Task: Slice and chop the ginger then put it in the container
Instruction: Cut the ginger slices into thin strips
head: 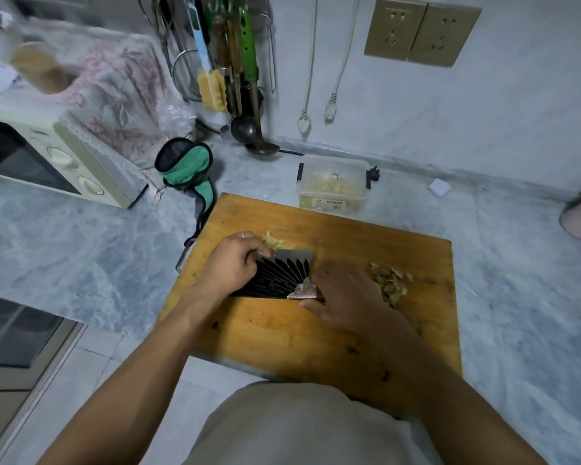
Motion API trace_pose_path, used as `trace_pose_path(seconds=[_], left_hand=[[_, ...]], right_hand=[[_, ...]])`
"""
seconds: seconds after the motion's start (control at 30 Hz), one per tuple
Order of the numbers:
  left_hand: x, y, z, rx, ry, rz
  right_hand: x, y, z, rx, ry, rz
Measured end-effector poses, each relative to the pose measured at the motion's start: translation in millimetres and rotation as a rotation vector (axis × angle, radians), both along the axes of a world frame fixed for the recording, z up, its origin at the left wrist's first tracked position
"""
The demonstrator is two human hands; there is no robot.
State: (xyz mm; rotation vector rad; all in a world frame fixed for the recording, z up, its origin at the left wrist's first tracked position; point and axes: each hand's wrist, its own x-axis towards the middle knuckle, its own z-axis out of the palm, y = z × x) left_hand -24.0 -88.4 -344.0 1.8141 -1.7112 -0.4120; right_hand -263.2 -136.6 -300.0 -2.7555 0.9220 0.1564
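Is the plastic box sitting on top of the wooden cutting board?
No, the plastic box stands on the marble counter just beyond the far edge of the cutting board.
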Motion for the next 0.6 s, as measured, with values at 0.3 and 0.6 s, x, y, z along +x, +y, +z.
trace_pose_path(seconds=[0.3, 0.6], left_hand=[[-10.4, -2.1, -3.0, 0.143, -0.053, 0.012], [-9.2, -9.6, 1.7, 0.247, -0.055, 0.062]], right_hand=[[-3.2, 2.0, -2.6, 0.032, 0.002, -0.001], [-2.3, 1.4, -2.5, 0.035, -0.002, 0.029]])
